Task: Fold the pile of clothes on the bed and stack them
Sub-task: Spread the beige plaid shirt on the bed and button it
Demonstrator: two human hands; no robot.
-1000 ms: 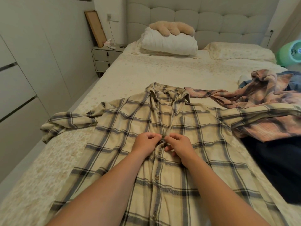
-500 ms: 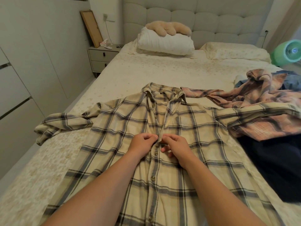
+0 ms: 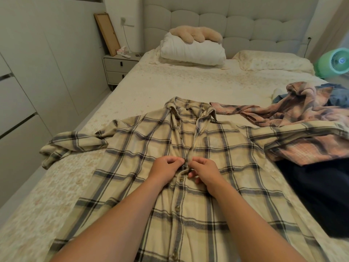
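Observation:
A cream plaid shirt (image 3: 143,148) with dark stripes lies face up on the bed (image 3: 188,87), collar away from me and sleeves spread to both sides. My left hand (image 3: 166,170) and my right hand (image 3: 204,169) meet at the button placket in mid chest. Each pinches one edge of the placket with curled fingers. Buttons below my hands look fastened. At the right lies a pile with a pink plaid shirt (image 3: 302,114), a blue garment (image 3: 338,97) and a dark navy garment (image 3: 321,190).
A white pillow (image 3: 192,50) with a beige plush toy (image 3: 196,35) sits at the headboard, beside a patterned pillow (image 3: 273,61). A nightstand (image 3: 119,69) stands left of the bed, with wardrobe doors (image 3: 28,91) along the left wall. A green fan (image 3: 336,62) stands at the right.
Both hands stay at the placket with only small finger movements. The view has shifted slightly, and the shirt lies as before.

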